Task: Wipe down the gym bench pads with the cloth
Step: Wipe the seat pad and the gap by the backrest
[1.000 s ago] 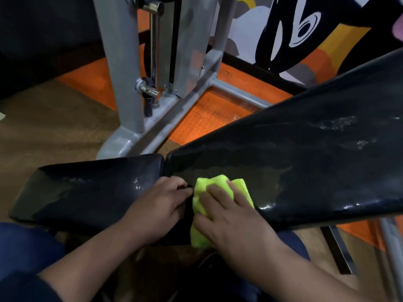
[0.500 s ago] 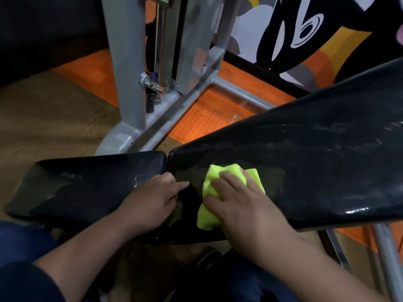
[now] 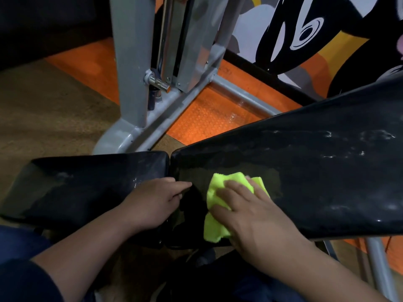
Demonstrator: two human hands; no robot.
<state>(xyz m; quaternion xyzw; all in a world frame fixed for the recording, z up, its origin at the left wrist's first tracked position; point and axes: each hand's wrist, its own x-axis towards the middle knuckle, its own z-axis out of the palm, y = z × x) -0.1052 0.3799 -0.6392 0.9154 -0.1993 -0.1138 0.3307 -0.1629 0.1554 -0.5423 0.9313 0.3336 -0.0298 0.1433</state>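
At the left lies the black seat pad [image 3: 91, 184] of the gym bench, its vinyl surface dull with pale smears. The left hand [image 3: 152, 203] rests on the right near corner of this pad, palm down and holding nothing, fingers loosely extended with the index finger pointing right across the narrow gap between the two pads. Beyond the gap, at the far side, a grey steel machine frame [image 3: 133, 83] stands on the brown floor and the orange rubber mat [image 3: 209, 120], with a chrome pin [image 3: 158, 82] sticking out of its upright. To the right of the gap, the long black back pad [image 3: 316, 171] stretches toward the right and far, marked with whitish streaks. A lime-green microfibre cloth [image 3: 218, 201] lies bunched on the near left end of this back pad, part of it hanging over the near edge. The right hand [image 3: 257, 219] presses flat on top of the cloth, fingers spread and pointing left and far, pinning it to the pad. A painted wall [image 3: 305, 35] with black and yellow shapes fills the far right.
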